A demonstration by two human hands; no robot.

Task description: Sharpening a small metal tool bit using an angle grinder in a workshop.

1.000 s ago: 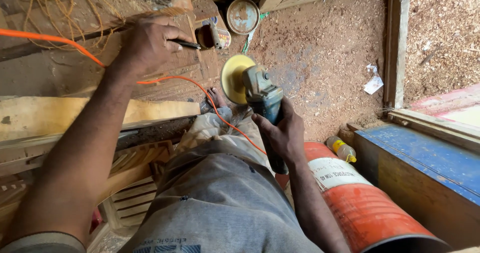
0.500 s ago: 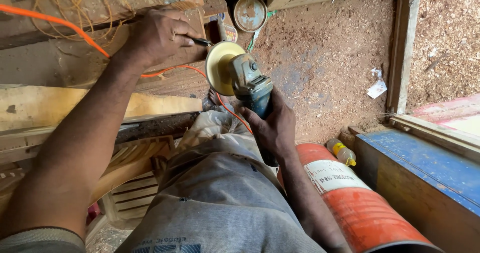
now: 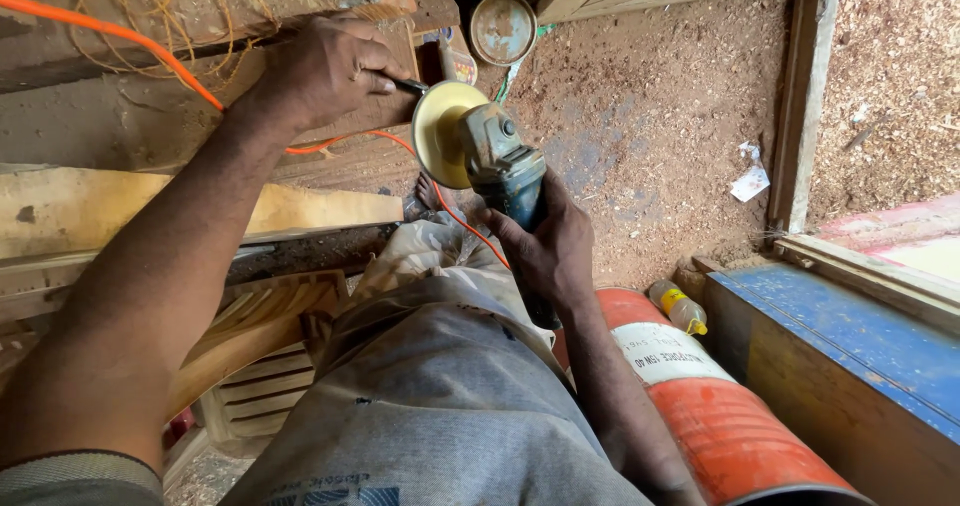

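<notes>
I see the angle grinder (image 3: 500,161) held up in the middle of the view, above the sawdust-covered floor (image 3: 650,116), its yellow disc (image 3: 440,131) facing left and tilted on edge. My right hand (image 3: 545,251) is wrapped tight around the grinder's blue-green body, fingers curled fully closed on it just below the head. My left hand (image 3: 325,66) sits at the disc's upper left, fingers pinched shut on a thin dark tool (image 3: 408,86) whose tip touches the disc's edge; I cannot tell exactly what the tool is.

An orange cable (image 3: 110,34) runs from the upper left, passes under the left wrist and loops down toward the lap. Rough wooden planks (image 3: 130,206) lie at the left, one pale board crossing beneath the left forearm. A round tin lid (image 3: 503,28) rests on the floor above the grinder. At lower right lies a red cylinder (image 3: 720,416) with a white label, a small plastic bottle (image 3: 678,308) just beside its top, and a blue-painted wooden box (image 3: 860,356) next to that.
</notes>
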